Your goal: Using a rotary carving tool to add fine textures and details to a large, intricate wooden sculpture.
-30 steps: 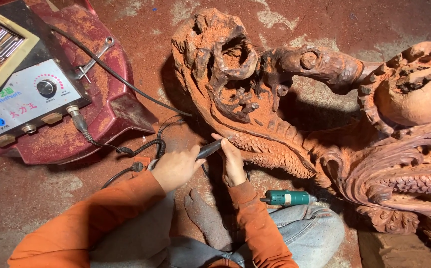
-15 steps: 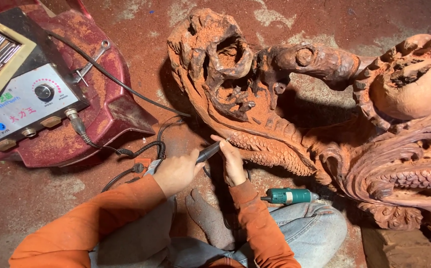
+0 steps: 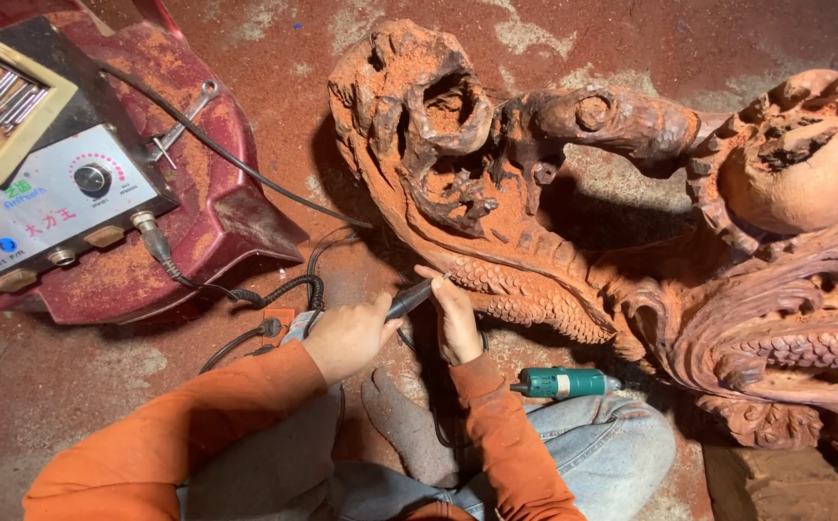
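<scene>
Left hand clamps the carving pen, pointing up-right at the carving; right hand steadies its tip.

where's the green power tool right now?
Head view, lower centre-right: the green power tool lies unheld on the person's jeans-clad leg, just right of the right hand, below the red wood carving.

Long orange sleeves down to both wrists, bare hands, faded blue jeans dusted reddish, a dusty grey sock between the sleeves
</scene>
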